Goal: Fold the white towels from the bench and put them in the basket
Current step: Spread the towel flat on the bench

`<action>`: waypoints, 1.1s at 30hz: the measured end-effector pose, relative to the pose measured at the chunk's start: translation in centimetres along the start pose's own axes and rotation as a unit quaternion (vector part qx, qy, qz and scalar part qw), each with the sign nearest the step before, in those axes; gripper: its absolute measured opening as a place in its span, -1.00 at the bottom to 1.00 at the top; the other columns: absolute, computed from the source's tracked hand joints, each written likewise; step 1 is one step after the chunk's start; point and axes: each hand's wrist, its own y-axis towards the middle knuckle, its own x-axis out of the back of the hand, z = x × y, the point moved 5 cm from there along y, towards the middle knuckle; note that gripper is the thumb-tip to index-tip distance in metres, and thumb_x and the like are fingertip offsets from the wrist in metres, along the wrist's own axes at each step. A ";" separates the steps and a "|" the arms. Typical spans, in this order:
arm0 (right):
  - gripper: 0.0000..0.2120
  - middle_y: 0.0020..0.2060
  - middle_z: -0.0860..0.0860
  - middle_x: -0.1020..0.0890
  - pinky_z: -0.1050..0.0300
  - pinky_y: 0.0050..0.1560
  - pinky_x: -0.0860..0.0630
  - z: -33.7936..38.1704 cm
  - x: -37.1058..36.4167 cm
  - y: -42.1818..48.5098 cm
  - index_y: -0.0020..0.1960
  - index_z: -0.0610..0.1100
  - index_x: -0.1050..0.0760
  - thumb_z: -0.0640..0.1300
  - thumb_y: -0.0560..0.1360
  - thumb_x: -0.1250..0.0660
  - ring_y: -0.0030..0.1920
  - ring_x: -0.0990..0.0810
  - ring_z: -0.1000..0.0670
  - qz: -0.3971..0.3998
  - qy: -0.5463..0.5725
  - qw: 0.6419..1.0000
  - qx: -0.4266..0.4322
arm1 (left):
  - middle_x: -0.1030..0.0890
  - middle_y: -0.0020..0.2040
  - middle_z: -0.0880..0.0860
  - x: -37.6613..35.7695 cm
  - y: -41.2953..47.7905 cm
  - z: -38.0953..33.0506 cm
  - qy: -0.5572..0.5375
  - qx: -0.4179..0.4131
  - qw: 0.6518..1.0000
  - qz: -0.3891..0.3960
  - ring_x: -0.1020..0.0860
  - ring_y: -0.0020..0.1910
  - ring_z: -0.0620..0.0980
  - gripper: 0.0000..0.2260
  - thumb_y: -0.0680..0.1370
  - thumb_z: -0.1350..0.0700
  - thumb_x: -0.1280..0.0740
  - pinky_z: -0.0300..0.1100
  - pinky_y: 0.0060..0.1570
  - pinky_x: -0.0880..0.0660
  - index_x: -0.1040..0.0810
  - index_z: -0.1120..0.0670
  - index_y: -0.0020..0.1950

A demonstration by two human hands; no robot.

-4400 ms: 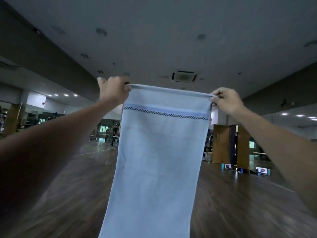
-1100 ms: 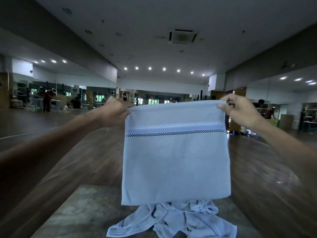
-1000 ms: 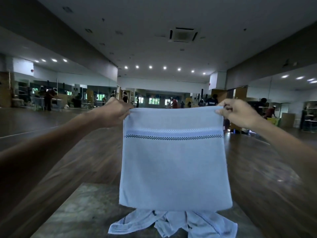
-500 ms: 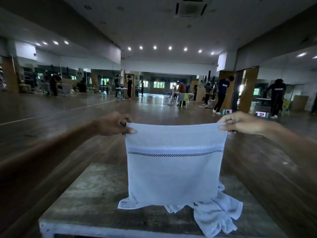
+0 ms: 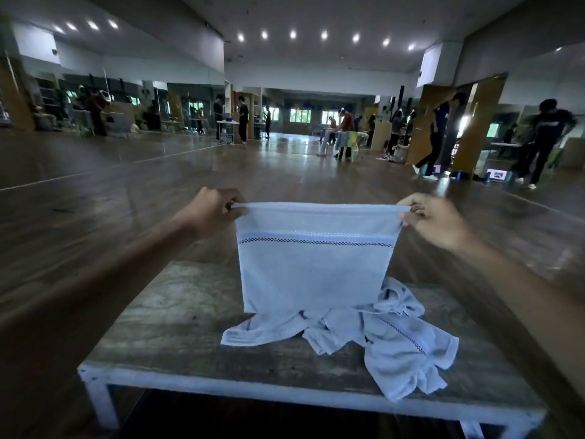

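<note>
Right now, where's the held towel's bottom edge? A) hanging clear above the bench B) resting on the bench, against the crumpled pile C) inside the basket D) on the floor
B: both hands pinch the held towel at its top corners while its bottom spreads onto the bench against the crumpled pile.

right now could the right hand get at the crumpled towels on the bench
Probably not yet: the right hand and left hand each pinch a top corner of the folded towel. The crumpled towels lie uncovered on the bench below.

Both forearms bare, no sleeves, rings or watch visible.
</note>
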 end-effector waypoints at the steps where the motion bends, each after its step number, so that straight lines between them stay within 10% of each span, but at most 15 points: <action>1: -0.85 -0.25 -0.04 -0.64 0.20 -0.12 -0.49 -0.8 -0.5 -1.2 -0.13 -0.04 -0.52 -0.28 0.50 -0.31 -0.22 -0.59 0.01 0.015 0.003 1.000 -0.006 | -0.61 -0.25 0.09 -0.4 -1.2 0.2 -0.027 0.009 1.000 0.007 -0.58 -0.21 0.02 -0.90 0.45 0.14 -0.45 -0.21 -0.20 -0.41 -0.61 0.14 -0.10; 13: -0.76 -0.22 0.09 -0.63 0.40 -0.21 -0.38 -12.0 -11.1 -22.2 -0.14 0.06 -0.55 -0.29 0.44 -0.41 -0.21 -0.56 0.14 0.235 -0.007 0.970 -0.069 | -0.66 -0.23 -0.18 -13.4 -23.0 2.5 -0.191 0.077 0.920 0.333 -0.61 -0.20 -0.24 -0.79 0.36 -0.22 -0.42 -0.30 -0.11 -0.50 -0.61 -0.10 -0.24; 21: -0.85 -0.28 0.09 -0.58 0.46 -0.19 -0.38 -14.2 -15.1 -16.8 -0.09 -0.05 -0.53 -0.29 0.48 -0.36 -0.21 -0.53 0.31 0.165 0.033 0.981 -0.096 | -0.63 -0.26 -0.24 -19.1 -20.2 7.4 -0.199 0.170 0.943 0.207 -0.56 -0.28 -0.30 -0.80 0.48 0.08 -0.41 -0.28 -0.19 -0.49 -0.58 -0.25 -0.18; 24: -0.88 -0.27 0.13 -0.59 0.45 -0.15 -0.39 -15.6 -16.9 -13.1 -0.07 -0.08 -0.54 -0.28 0.48 -0.35 -0.17 -0.56 0.24 0.141 0.014 0.985 -0.098 | -0.58 -0.29 -0.18 -21.5 -17.9 8.8 -0.163 0.195 0.952 0.171 -0.52 -0.33 -0.25 -0.85 0.48 0.22 -0.41 -0.42 -0.28 -0.39 -0.60 -0.02 -0.04; 33: -0.91 -0.16 0.06 -0.62 -0.26 0.09 -0.43 -19.4 -20.6 -8.6 -0.10 0.23 -0.48 0.10 0.40 -0.28 0.05 -0.54 -0.13 0.145 -0.097 0.983 -0.063 | -0.64 -0.05 0.07 -25.4 -14.9 10.8 -0.079 0.209 0.955 0.193 -0.59 -0.07 0.05 -0.87 0.46 0.10 -0.40 -0.15 -0.11 -0.46 -0.61 0.08 -0.02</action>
